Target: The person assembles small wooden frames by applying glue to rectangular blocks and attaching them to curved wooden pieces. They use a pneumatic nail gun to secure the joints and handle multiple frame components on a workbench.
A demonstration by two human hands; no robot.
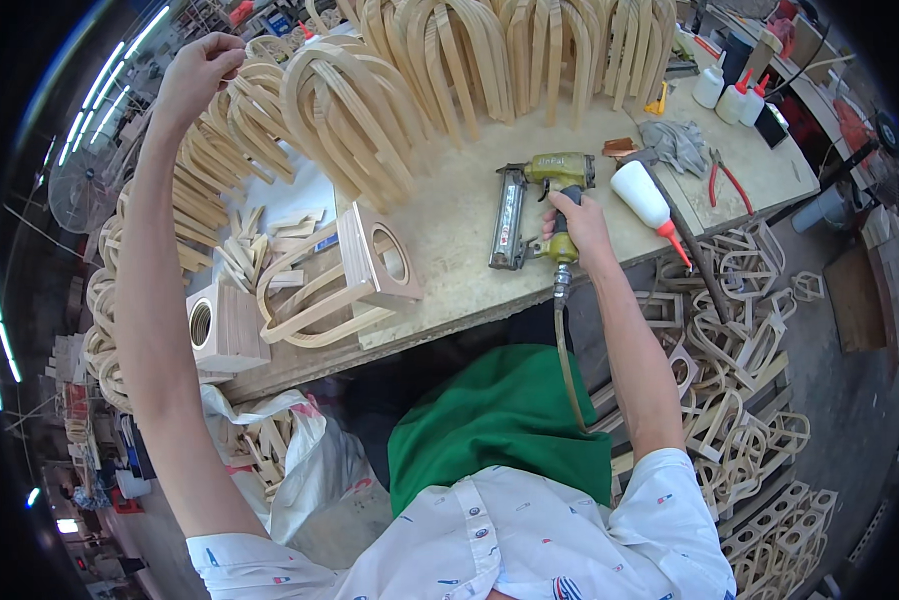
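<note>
My right hand (582,232) is wrapped around the handle of a yellow-green air nail gun (560,167), which rests on or just over the workbench, its silver magazine (508,218) to the left. An air hose (562,345) hangs from the grip. Raised at the far left, my left hand (202,75) has its fingers curled together beside the bent wooden hoops (255,98); whether anything is between them cannot be seen. Between the hands lies a bent-wood frame (315,318) joined to a block with a round hole (370,255). A similar wooden block (232,325) sits at its left.
Bent hoops (450,60) stand in rows along the back. Wood strips (260,250) lie left. A red-tipped glue bottle (640,195), hammer (690,230), grey glove (676,145) and red-handled pliers (732,185) are right. Frames (740,400) fill the floor; a sack (315,455) stands below.
</note>
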